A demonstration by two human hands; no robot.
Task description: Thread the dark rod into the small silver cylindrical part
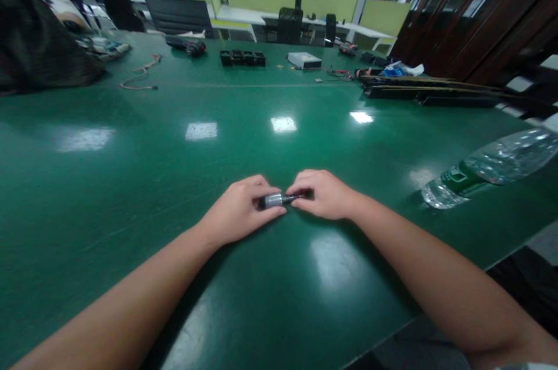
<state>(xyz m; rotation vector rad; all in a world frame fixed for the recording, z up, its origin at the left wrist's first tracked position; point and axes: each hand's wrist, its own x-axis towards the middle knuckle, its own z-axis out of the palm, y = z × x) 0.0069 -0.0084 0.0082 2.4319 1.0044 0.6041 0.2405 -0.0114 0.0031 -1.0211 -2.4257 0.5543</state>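
Left hand (239,210) is gripping a silver-black cylinder (274,200), right hand (326,195) pinching its three-o'clock end! Next is seemingly calling for steady fingers.

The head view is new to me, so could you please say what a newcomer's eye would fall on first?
The left hand and right hand come first, pinching a small silver-banded cylinder between them near the picture's middle. Around them spreads a glossy green tabletop, and a clear plastic bottle with a green label catches the eye at far right.
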